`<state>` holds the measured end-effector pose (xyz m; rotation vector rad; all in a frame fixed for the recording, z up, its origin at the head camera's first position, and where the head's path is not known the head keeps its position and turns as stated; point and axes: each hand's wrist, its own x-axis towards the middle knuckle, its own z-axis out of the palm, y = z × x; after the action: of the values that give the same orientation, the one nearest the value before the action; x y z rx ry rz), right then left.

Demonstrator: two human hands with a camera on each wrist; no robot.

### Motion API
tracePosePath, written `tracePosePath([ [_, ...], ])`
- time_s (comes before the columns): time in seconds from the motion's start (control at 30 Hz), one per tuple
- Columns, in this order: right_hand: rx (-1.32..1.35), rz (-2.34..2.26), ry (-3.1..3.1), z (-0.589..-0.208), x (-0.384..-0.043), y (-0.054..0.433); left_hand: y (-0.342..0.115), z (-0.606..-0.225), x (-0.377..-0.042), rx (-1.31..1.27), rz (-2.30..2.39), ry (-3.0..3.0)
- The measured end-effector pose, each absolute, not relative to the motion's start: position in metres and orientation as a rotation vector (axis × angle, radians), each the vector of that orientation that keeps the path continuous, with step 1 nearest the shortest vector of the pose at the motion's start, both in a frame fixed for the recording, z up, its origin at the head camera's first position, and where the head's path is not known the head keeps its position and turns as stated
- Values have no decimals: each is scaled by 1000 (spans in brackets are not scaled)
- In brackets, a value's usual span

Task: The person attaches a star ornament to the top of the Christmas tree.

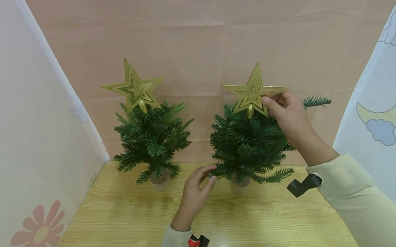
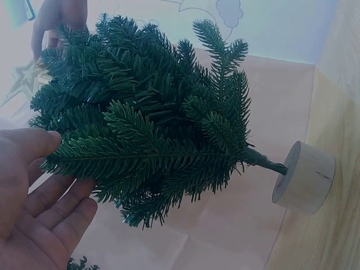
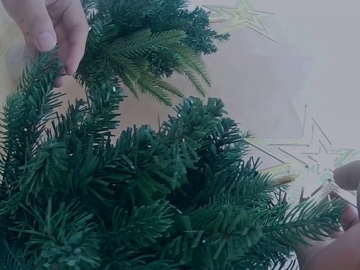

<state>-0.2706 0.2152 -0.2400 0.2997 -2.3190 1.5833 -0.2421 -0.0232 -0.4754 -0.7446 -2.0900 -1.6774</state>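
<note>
A gold star tree topper [image 1: 253, 91] stands at the top of the right small artificial Christmas tree [image 1: 248, 145]. My right hand [image 1: 291, 115] pinches the star's right side between thumb and fingers. Lower down, my left hand [image 1: 196, 189] holds the tip of a branch [image 2: 84, 154] on the tree's left side, thumb above and fingers beneath. In the right wrist view, foliage partly hides the star [image 3: 320, 160]. The tree's round wooden base [image 2: 309, 177] rests on the table.
A second small Christmas tree [image 1: 152, 143] stands to the left, topped by a tilted gold star [image 1: 136, 87]. Both trees are on a wooden table [image 1: 129, 221]. Behind hangs a pinkish cloth [image 1: 193, 30], with pale printed cloths [image 1: 30, 94] at the sides.
</note>
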Motion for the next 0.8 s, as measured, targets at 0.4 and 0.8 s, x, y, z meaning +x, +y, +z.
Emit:
tracePosePath([
  [0.4, 409, 1989, -1850, -233, -275, 215, -23, -476, -243, -746, -1669, -2087],
  [0.8, 491, 1974, -1783, -236, -275, 214, -23, -475, -242, -735, -1654, -2102],
])
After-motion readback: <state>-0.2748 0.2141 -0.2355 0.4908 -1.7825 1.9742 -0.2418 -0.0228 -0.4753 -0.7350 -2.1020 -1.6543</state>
